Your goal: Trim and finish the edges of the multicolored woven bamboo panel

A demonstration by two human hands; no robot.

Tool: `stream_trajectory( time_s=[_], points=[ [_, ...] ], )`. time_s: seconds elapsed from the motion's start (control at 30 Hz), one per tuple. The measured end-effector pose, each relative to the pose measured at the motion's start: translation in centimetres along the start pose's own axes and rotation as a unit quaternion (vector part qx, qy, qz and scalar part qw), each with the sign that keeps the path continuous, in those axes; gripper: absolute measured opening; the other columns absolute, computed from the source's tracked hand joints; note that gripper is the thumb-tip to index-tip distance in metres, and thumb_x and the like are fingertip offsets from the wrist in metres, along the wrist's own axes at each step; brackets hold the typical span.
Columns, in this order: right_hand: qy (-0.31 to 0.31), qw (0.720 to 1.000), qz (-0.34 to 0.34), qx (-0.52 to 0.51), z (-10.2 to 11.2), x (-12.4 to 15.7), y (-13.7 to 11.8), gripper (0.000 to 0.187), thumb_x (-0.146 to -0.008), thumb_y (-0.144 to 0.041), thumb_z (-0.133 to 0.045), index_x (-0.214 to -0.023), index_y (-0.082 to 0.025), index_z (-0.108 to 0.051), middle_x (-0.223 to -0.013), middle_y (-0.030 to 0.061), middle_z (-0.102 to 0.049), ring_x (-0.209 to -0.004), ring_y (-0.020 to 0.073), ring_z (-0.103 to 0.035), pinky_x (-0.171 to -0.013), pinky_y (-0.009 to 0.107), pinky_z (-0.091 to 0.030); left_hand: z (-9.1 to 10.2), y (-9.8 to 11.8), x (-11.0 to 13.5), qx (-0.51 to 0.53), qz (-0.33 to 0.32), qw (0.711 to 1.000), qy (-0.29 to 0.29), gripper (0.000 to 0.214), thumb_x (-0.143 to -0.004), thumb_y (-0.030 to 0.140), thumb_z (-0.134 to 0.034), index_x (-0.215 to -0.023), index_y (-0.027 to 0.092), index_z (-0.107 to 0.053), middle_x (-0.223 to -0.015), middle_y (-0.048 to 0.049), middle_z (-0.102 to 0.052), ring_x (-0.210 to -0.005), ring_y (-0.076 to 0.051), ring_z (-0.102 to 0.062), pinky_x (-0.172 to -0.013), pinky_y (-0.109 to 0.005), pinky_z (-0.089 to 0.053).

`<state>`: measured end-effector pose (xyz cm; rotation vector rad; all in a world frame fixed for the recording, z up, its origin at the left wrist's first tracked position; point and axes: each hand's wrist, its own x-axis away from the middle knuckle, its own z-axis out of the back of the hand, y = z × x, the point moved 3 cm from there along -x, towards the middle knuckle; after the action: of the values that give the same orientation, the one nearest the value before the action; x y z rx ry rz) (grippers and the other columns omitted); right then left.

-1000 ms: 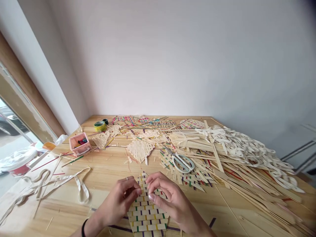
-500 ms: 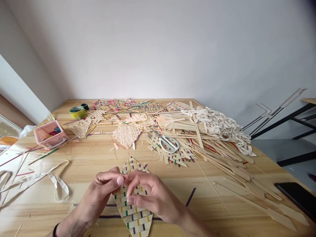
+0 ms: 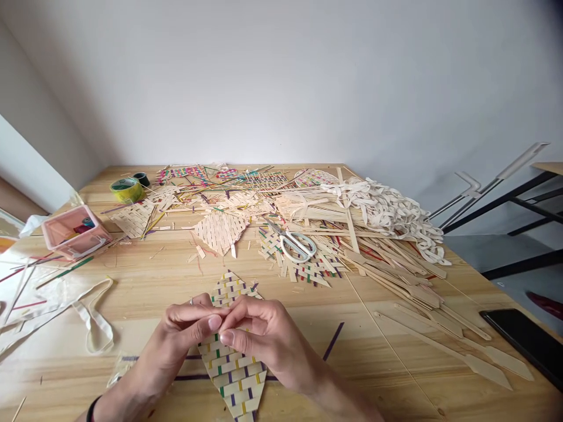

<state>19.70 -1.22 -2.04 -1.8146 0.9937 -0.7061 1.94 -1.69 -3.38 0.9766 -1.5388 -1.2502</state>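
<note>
A flat woven bamboo-strip piece [image 3: 240, 375] with purple, green and yellow strips lies on the table under both hands. My left hand [image 3: 185, 334] is closed, thumb against fingers, over the piece's left edge. Close beside it, my right hand [image 3: 264, 334] pinches thumb and forefinger together above the weave. The fingertips of both hands meet near the middle. Whatever is between them is too small or hidden to make out. Behind the hands, the far tip of the woven piece [image 3: 229, 281] shows.
White-handled scissors [image 3: 298, 246] rest on woven scraps. At left stand a pink basket [image 3: 74, 234] and yellow tape [image 3: 126, 190]. White ribbon [image 3: 391, 211] is heaped at back right above flat wooden sticks [image 3: 422, 293]. A black phone [image 3: 523, 340] lies at the right edge.
My right hand's thumb and forefinger have closed together and come up against my left fingertips. The whole view has shifted slightly, with the table appearing higher and further left.
</note>
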Motion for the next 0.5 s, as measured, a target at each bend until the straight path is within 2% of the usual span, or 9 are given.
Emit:
stream_trajectory(
  time_s=[0.2,0.37,0.43,0.5],
  points=[
    [0.029,0.998,0.014,0.058,0.4,0.0,-0.7,0.028,-0.081,-0.044,-0.086,-0.079,-0.019,-0.076,-0.080,0.0016,-0.069,-0.085,0.0185,-0.065,-0.084,0.032,-0.050,0.7,-0.2,-0.2,-0.001,-0.018,1.000,0.008,0.019,-0.087,0.047,-0.081,-0.094,0.032,-0.090,-0.072,-0.0017,-0.060,-0.074,-0.018,-0.046,-0.070,-0.030,-0.039],
    [0.025,0.994,0.022,0.108,0.8,0.2,-1.3,0.024,-0.085,-0.041,-0.082,-0.082,-0.019,-0.074,-0.082,0.0018,-0.069,-0.083,0.0177,-0.063,-0.081,0.031,-0.051,1.0,-0.1,-0.3,-0.007,-0.026,0.999,0.030,0.022,-0.085,0.049,-0.082,-0.093,0.031,-0.090,-0.069,-0.0005,-0.056,-0.073,-0.018,-0.044,-0.069,-0.030,-0.039],
    [0.015,0.986,0.036,0.165,1.2,0.2,-1.8,0.019,-0.089,-0.037,-0.078,-0.085,-0.019,-0.074,-0.084,0.0023,-0.070,-0.082,0.0176,-0.064,-0.079,0.030,-0.052,1.1,0.0,-0.3,-0.015,-0.020,0.999,0.046,0.026,-0.082,0.052,-0.083,-0.090,0.029,-0.090,-0.067,-0.0003,-0.055,-0.071,-0.017,-0.042,-0.068,-0.031,-0.038],
    [0.024,0.960,0.072,0.271,2.1,0.0,-2.7,0.010,-0.092,-0.028,-0.072,-0.087,-0.020,-0.074,-0.088,0.0033,-0.072,-0.085,0.0185,-0.065,-0.081,0.032,-0.052,1.2,0.1,-0.4,-0.016,-0.009,0.998,0.068,0.030,-0.079,0.056,-0.085,-0.088,0.028,-0.090,-0.066,0.0000,-0.052,-0.070,-0.017,-0.040,-0.066,-0.030,-0.037]
  ],
)
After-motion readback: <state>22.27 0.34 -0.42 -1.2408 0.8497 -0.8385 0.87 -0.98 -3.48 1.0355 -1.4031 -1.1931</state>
